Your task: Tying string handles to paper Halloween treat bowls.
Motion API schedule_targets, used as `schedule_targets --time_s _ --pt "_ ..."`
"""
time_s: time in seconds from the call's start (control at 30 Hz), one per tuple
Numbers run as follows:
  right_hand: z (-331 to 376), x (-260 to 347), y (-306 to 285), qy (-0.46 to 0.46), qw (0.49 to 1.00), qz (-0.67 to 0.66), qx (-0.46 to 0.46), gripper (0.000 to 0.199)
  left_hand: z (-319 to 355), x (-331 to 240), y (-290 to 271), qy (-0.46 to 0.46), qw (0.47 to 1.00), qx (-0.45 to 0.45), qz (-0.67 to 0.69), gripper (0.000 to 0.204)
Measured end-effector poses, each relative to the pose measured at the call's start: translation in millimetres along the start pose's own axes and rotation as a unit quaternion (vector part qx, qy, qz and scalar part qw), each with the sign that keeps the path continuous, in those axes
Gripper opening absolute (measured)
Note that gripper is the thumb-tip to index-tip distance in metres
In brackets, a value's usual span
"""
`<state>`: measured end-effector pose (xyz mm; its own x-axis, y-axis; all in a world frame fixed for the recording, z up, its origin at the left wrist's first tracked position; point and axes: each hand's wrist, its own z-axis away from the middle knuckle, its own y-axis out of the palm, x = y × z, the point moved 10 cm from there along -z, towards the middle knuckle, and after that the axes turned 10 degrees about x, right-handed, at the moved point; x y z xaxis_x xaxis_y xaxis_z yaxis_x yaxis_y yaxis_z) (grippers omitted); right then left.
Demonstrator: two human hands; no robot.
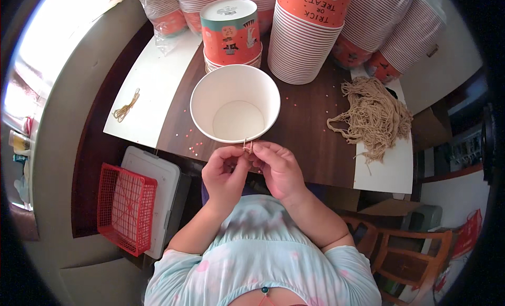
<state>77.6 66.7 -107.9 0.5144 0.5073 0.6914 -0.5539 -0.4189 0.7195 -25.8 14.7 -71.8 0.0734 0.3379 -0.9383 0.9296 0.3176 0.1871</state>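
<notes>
A large white-lined paper bucket lies tipped on the dark brown table, its open mouth facing me. At the near edge of its rim, my left hand and my right hand meet with fingertips pinched together. Between them shows a short bit of thin, pale cord, standing up against the rim. Both hands are closed on this cord. Whether it passes through the bucket's wall is hidden by my fingers.
Nested stacks of orange paper buckets and an upside-down printed bucket stand behind. At right lies a tangled heap of tan cords; a small cord bundle rests at left. A red basket and wooden chair flank me.
</notes>
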Motion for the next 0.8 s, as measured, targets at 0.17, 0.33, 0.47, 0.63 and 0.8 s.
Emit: schedule_targets --time_s 0.17,0.33,0.47,0.63,0.8 --pt "-2 -7 -6 0.007 1.000 0.007 -0.005 0.016 -3 -28 7 0.104 0.967 0.037 -0.230 0.015" --pt "-4 -24 -12 0.078 0.995 -0.066 0.016 0.014 -5 -24 5 0.083 0.966 0.046 -0.242 0.016" --pt "-2 -26 -7 0.109 0.988 -0.105 0.030 0.013 -6 -22 5 0.058 0.976 0.059 -0.201 0.017" --pt "-2 -13 -7 0.047 0.998 -0.020 0.035 0.010 -6 -24 6 0.063 0.970 0.075 -0.221 0.017" --pt "-1 10 -9 0.024 0.995 0.091 0.038 0.015 -5 -37 10 0.116 0.946 0.085 -0.292 0.017"
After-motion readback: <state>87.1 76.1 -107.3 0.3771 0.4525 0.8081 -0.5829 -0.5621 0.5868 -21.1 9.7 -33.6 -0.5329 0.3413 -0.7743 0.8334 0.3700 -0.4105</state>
